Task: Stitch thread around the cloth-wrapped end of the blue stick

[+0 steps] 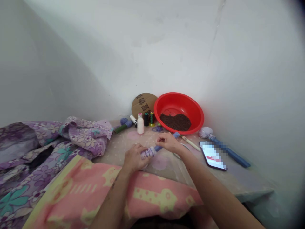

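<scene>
In the head view my left hand [135, 158] is wrapped round the pale end of a blue stick [158, 148], where purple and white thread or cloth is wound about it. The stick slants up to the right over the table. My right hand [168, 142] is just above the blue part with its fingertips pinched together. Whatever those fingertips hold, perhaps a thread, is too small to make out. A similar blue stick with a white rounded head [228, 151] lies at the right. A tangle of purple cord [157, 128] rests behind my hands.
Spools of white [140, 124], black [146, 119] and green thread [152, 119] stand before a cardboard disc [143, 103]. A red basin [200, 122] tilts against the wall, holding brown material. A phone [213, 155] lies right. Floral fabric [88, 133] and pink cloth [95, 178] cover the left and front.
</scene>
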The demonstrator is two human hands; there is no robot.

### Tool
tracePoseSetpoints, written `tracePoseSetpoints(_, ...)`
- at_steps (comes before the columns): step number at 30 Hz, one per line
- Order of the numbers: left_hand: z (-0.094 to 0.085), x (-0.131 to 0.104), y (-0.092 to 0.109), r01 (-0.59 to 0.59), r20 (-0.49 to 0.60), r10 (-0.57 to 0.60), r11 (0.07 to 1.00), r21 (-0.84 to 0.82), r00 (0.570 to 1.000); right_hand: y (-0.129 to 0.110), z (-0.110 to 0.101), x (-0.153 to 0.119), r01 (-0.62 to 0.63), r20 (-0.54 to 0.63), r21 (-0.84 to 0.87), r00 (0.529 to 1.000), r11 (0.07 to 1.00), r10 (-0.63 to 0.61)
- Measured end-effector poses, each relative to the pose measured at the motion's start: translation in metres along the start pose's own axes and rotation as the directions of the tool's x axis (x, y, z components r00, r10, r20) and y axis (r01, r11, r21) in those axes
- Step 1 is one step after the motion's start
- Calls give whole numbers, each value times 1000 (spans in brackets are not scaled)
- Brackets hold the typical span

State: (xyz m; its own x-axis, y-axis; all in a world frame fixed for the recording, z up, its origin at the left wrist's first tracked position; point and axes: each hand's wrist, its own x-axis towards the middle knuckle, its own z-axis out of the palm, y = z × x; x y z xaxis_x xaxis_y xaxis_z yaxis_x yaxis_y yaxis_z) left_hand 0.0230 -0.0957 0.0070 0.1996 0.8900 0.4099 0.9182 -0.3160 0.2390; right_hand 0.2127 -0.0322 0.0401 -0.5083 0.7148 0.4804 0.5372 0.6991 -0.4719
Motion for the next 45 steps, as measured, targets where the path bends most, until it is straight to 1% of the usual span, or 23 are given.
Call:
tracePoseSetpoints(1, 0, 0, -1, 7, 11, -7, 1000, 10, 1000, 0, -2, -2, -12, -34, 5, 999, 1000, 12)
tracePoseSetpoints(2, 0, 0, -2, 11, 16, -11, 1000, 16, 1000, -1, -4, -4, -33, -103, 15, 994, 999, 34)
tracePoseSetpoints(3, 0, 0, -2, 11, 16, -12, 1000, 19, 1000, -2, -5, -6, -60, -197, 36, 978, 998, 66)
tracePoseSetpoints(5, 1, -1, -1, 6, 12, -7, 1000, 16, 1000, -4, -6, -11, -106, -371, 116, 918, 987, 143)
tracePoseSetpoints(6, 1, -2, 0, 6, 9, -6, 1000, 15, 1000, -6, -4, -13, -120, -419, 162, 890, 979, 178)
tracePoseSetpoints(7, 2, -3, 1, 8, 7, -8, 1000, 16, 1000, -7, -1, -16, -125, -439, 203, 875, 971, 205)
tracePoseSetpoints(9, 2, -4, 4, 18, 3, -18, 1000, 26, 1000, -10, 8, -23, -129, -430, 267, 871, 955, 238)
tracePoseSetpoints(12, 3, -6, 9, 23, -15, -22, 998, 53, 1000, -12, 27, -37, -138, -372, 347, 888, 928, 271)
tracePoseSetpoints(15, 3, -7, 13, 18, -48, -14, 997, 80, 999, -13, 47, -50, -177, -323, 397, 891, 900, 318)
tracePoseSetpoints(17, 4, -8, 15, 25, -61, -20, 996, 90, 998, -13, 58, -57, -207, -303, 391, 891, 897, 338)
tracePoseSetpoints(20, 6, -8, 17, 50, -70, -43, 994, 101, 997, -13, 67, -62, -236, -302, 319, 893, 918, 335)
tracePoseSetpoints(24, 8, -8, 16, 59, -87, -50, 993, 106, 995, -13, 72, -65, -296, -256, 233, 900, 927, 352)
tracePoseSetpoints(29, 6, -7, 16, 75, -71, -68, 991, 107, 995, -14, 75, -66, -320, -198, 210, 911, 924, 361)
tracePoseSetpoints(33, 5, -6, 17, 109, -41, -105, 988, 113, 994, -13, 77, -66, -340, -192, 208, 905, 917, 379)
tracePoseSetpoints(39, 6, -6, 16, 106, -43, -102, 989, 102, 994, -11, 77, -67, -340, -187, 220, 906, 915, 381)
tracePoseSetpoints(45, 2, -5, 20, 144, 3, -146, 983, 113, 989, -11, 77, -67, -346, -199, 254, 895, 903, 399)
